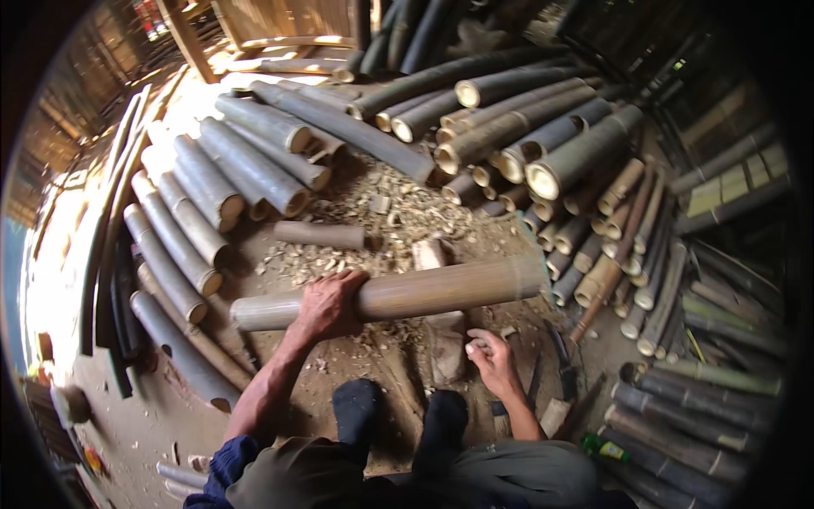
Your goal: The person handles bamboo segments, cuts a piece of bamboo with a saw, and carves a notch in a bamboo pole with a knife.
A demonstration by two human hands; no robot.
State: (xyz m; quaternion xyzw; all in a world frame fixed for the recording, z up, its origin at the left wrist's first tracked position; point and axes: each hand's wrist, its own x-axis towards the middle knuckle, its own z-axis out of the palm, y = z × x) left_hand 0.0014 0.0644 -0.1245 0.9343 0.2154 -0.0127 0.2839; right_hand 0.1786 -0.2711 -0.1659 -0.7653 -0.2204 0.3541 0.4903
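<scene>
A thick brown bamboo section [441, 290] lies crosswise in front of me, its right end a little higher in the picture than its left. My left hand [332, 304] is wrapped over it left of the middle, gripping it from above. Under the bamboo runs a pale wooden block [447, 352], partly hidden by it. My right hand [493, 363] is just below the bamboo, beside the block and apart from both. Its fingers are loosely bent with the thumb apart, and nothing shows in them.
Wood chips [373, 208] cover the ground beyond the bamboo, around a short brown piece [320, 235]. Cut bamboo lies in rows at left [182, 229] and in a stack at right [543, 153]. Dark blade-like tools [560, 352] lie right of my hand, and a green bottle [606, 447] farther right.
</scene>
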